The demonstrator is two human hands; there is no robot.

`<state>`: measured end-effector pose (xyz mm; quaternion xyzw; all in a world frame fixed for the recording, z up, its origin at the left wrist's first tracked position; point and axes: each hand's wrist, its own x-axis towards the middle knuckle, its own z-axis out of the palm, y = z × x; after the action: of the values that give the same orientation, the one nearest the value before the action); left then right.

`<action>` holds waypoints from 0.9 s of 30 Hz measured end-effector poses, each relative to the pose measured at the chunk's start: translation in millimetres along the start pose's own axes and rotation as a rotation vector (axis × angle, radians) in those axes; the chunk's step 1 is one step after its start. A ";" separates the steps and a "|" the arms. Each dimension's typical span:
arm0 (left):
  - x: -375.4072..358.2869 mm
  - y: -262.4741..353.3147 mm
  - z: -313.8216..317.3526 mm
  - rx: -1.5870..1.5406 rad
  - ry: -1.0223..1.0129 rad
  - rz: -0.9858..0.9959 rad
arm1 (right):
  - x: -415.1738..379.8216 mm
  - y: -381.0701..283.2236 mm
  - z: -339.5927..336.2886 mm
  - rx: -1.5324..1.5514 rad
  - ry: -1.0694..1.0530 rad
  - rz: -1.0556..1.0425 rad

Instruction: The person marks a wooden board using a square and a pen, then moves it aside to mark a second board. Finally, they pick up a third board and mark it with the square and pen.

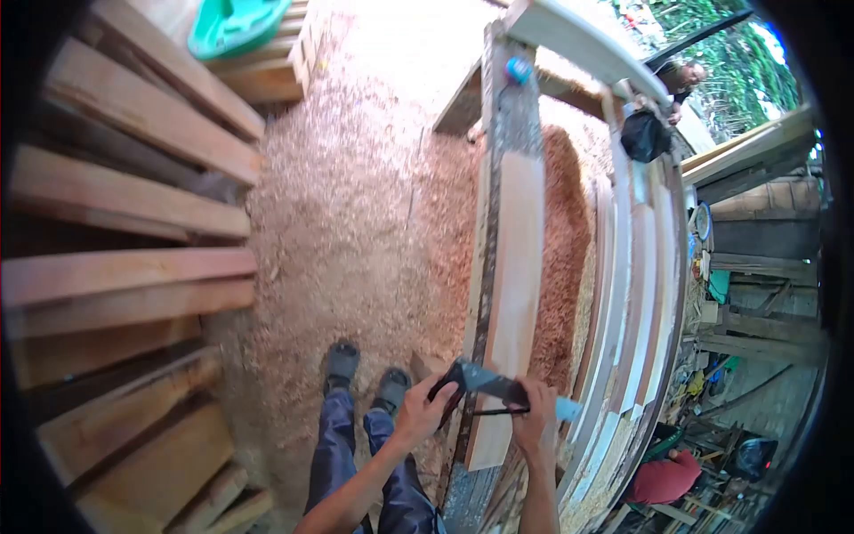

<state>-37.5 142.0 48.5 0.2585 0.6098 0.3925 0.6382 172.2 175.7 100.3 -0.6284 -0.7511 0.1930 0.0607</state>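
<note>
My left hand (425, 411) is closed round the left end of a dark tool (489, 383), which looks like a power planer. The fingers of my right hand (532, 411) are wrapped at the tool's right end. Beneath the tool lies a long pale board (516, 249) on a narrow dark-edged bench (518, 125). Part of the board's lower end shows between my hands. A small blue round object (518, 71) sits on the far part of the bench.
Thick timber beams (133, 267) are stacked at the left. Shavings (347, 205) cover the floor. More long boards (636, 303) lie to the right. One person (683, 84) is at the upper right, another in red (665, 476) at the lower right. A green basin (236, 27) is at the top left.
</note>
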 end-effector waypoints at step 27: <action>116.3 260.7 65.5 1.857 -1.230 0.772 | 11.0 -104.6 -132.3 0.268 -0.111 0.762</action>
<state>-27.7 392.2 200.4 0.9371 0.1326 -0.2256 0.2308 117.8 200.4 258.4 -0.8368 -0.4349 0.3316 0.0257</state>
